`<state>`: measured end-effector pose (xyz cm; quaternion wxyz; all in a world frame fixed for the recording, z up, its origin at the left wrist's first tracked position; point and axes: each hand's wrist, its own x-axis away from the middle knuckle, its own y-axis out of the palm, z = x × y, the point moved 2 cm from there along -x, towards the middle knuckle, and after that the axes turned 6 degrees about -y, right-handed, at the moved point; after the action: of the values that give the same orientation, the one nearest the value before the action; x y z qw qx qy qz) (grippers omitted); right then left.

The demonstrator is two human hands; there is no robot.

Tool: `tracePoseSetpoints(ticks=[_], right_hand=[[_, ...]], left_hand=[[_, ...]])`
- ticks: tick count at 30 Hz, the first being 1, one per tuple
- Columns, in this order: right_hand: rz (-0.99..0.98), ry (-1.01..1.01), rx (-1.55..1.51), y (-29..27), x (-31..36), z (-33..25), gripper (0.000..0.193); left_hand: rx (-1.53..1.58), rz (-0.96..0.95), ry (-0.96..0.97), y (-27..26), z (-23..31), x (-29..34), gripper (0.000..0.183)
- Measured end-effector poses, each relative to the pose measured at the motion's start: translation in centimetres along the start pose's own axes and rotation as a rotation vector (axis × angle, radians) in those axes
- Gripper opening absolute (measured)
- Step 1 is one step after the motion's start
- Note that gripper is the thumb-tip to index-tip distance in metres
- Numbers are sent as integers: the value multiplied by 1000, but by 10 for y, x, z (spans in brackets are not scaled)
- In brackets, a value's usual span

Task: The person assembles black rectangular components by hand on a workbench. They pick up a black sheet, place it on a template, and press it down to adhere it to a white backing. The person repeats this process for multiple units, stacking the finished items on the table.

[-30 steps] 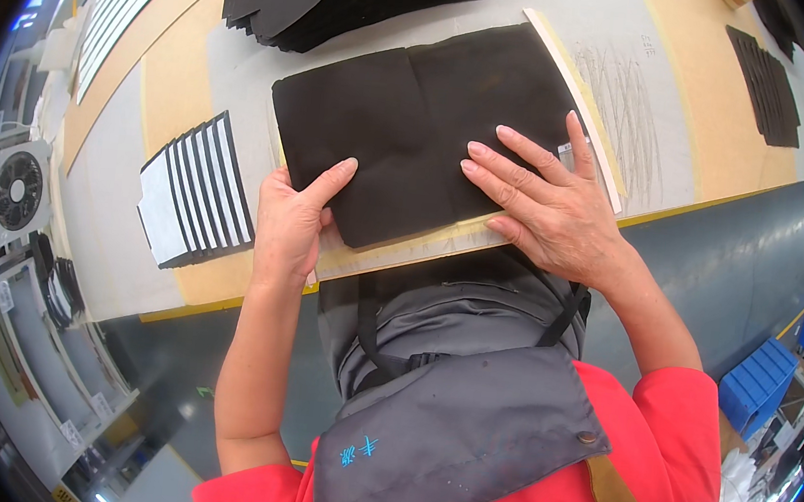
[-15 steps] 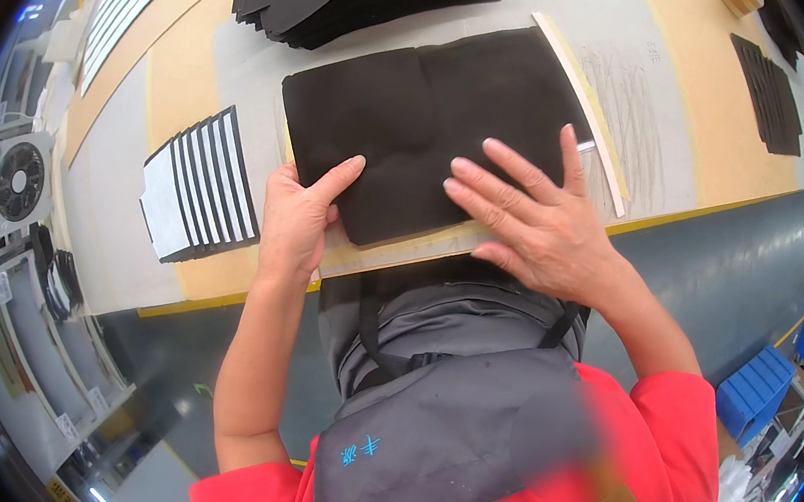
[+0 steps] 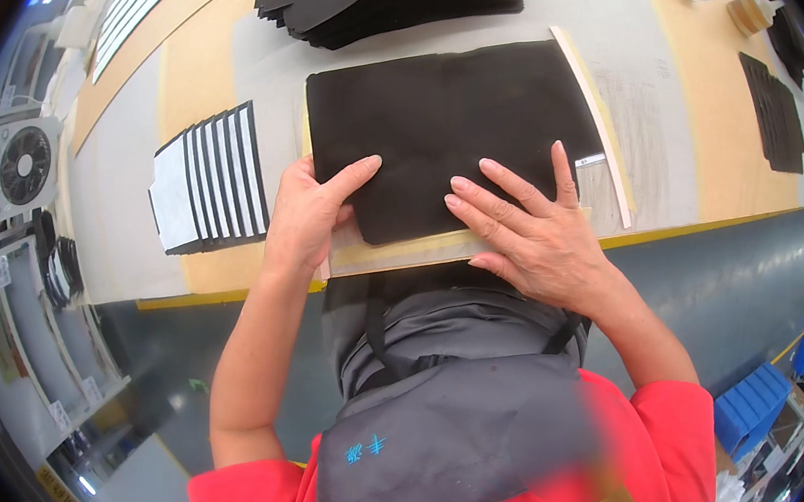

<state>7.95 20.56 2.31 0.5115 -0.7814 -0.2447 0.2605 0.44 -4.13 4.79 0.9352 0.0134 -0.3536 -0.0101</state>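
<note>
A black fabric-like panel (image 3: 435, 109) lies on the worktable close to its front edge. My left hand (image 3: 307, 215) grips the panel's lower left edge, thumb on top and the other fingers mostly hidden beneath. Spread and flat, my right hand (image 3: 543, 240) rests on the lower right part of the panel, holding nothing. A pale, narrow strip (image 3: 596, 125) runs along the panel's right side. Between the panel and that strip, a small white label (image 3: 589, 160) shows by my right fingertips.
Beyond the panel sits a thick stack of black pieces (image 3: 387, 3). Overlapping black-and-white pieces (image 3: 210, 179) fan out at left, and more black pieces (image 3: 771, 112) lie at right. A floor fan (image 3: 25, 166) stands far left; a blue crate (image 3: 751, 411) is low at right.
The whole view has shifted slightly, so the table's things appear a little further right. The white label shows more fully. Both hands keep nearly the same pose on the panel.
</note>
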Motion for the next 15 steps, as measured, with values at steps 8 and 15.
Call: tracePoseSetpoints(ticks=[8,15], right_hand=[[-30,8,19,-7,-1,0,64],[-60,7,34,-9,-3,0,67]], left_hand=[[-270,-75,15,-25,22,-4,40],[-545,-15,144,-46,22,-14,38]])
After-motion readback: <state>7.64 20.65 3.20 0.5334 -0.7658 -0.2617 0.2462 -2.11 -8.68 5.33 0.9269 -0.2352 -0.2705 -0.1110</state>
